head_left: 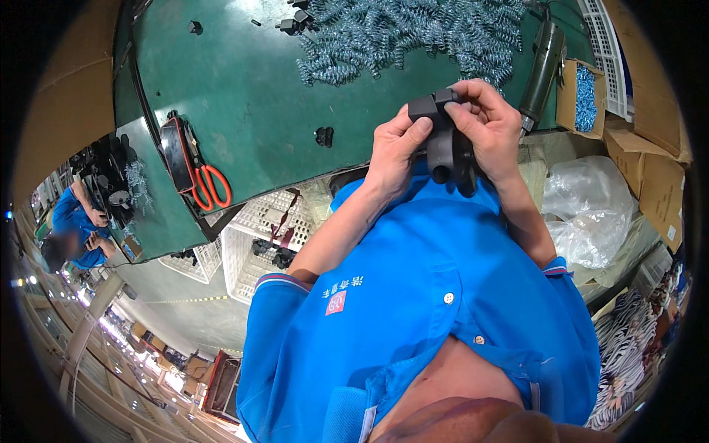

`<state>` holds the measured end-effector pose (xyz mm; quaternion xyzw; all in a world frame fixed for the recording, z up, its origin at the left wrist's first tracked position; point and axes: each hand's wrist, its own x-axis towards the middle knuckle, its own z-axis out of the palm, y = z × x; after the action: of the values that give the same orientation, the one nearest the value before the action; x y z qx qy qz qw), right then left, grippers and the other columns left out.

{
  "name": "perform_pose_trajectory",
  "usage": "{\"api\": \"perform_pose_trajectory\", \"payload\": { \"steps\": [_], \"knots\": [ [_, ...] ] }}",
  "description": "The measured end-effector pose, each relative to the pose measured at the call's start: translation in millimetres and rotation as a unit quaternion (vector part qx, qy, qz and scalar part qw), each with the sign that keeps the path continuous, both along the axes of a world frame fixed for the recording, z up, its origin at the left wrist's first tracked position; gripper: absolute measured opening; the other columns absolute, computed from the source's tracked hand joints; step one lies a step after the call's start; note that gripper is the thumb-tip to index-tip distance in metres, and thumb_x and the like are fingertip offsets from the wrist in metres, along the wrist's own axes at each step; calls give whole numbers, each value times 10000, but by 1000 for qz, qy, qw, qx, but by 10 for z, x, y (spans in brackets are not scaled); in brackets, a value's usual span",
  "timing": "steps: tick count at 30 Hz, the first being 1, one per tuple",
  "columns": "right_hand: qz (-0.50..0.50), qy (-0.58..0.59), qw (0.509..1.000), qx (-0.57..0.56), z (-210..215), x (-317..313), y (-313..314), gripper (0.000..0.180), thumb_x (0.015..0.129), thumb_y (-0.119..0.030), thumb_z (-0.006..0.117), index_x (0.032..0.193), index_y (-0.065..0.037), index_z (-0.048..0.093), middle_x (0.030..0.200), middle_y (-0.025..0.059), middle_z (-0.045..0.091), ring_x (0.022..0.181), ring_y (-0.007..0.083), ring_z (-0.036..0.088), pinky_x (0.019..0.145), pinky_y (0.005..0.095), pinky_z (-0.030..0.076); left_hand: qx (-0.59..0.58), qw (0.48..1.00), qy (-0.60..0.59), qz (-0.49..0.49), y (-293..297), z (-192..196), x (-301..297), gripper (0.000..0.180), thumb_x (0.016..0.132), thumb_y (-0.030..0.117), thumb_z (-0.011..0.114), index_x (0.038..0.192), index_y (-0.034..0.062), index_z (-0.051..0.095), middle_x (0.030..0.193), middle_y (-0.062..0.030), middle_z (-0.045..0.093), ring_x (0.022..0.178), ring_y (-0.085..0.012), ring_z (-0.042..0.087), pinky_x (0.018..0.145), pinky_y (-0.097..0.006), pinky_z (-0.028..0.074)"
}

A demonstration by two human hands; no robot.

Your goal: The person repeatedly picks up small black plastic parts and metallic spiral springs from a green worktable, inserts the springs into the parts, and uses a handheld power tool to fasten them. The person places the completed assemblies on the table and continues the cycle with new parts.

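Part (441, 148) sits pinched in grip of left hand (393, 144) and right hand (493, 131), long axis and tubular ends (441, 174) toward shirt (391, 251).

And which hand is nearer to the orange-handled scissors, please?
The left. The left hand is to the right of the scissors; the right hand is farther right, both holding the black part.

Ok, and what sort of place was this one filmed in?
Most likely a factory assembly workshop: a big heap of coil springs lies on the green workbench, an open cardboard box holds small blue parts, and another person in blue is at far left.
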<state>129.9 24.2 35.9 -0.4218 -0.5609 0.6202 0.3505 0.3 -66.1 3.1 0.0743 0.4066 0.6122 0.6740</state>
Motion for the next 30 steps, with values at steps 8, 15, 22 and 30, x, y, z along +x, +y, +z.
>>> {"api": "perform_pose_trajectory", "payload": {
  "steps": [8,15,22,30],
  "knots": [
    [75,-71,975,195,124,54,43,211,779,-7,717,969,26,632,841,55,590,654,109,534,557,227,422,12,999,15,-51,-13,205,-131,317,981,243,591,1172,-4,640,1024,-32,665,864,-94,602,772,-244,496],
    [124,-17,974,186,-38,124,72,241,756,28,691,994,26,652,900,95,637,743,168,614,641,264,485,92,863,485,-108,163,457,-408,251,806,205,722,968,15,688,760,-95,563,756,-225,571,670,-336,455],
    [67,-195,939,274,-586,54,-14,280,720,40,622,982,-39,682,872,92,640,740,270,648,640,330,513,179,599,772,-110,294,63,-362,426,668,212,788,1055,72,677,1000,-72,633,994,-288,567,909,-420,395],
    [71,-225,922,308,-688,82,-2,277,703,47,584,939,-58,685,849,76,626,721,284,639,622,360,514,133,619,741,-223,373,26,-390,408,707,264,774,1069,100,678,984,-36,659,1012,-262,559,894,-421,384]
  ]
}}
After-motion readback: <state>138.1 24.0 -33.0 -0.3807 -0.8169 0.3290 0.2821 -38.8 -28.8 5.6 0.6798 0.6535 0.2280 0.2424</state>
